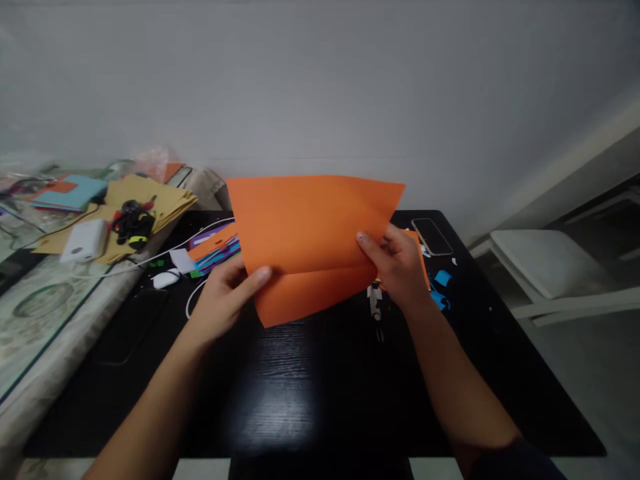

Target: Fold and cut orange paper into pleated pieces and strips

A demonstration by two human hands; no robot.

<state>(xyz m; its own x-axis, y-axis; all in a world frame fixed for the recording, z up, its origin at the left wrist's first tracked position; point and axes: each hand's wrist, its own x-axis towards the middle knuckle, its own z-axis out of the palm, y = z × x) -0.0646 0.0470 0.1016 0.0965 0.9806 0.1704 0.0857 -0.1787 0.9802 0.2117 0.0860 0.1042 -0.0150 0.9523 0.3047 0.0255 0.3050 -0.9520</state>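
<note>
I hold a large orange sheet of paper [310,230] up above a black table [300,400]. A crease runs across its lower part. My left hand [227,297] pinches the sheet's lower left edge, thumb on the front. The right edge of the sheet is gripped by my right hand [397,263], fingers closed on it. Behind that hand a second bit of orange paper [421,257] shows.
A stack of coloured papers [215,250], a white cable [150,257] and a white mouse [165,279] lie at the left. A phone [433,237], blue scraps [440,287] and a small tool [375,300] lie right. Brown envelopes [145,200], a white charger [85,240], a white chair [545,263].
</note>
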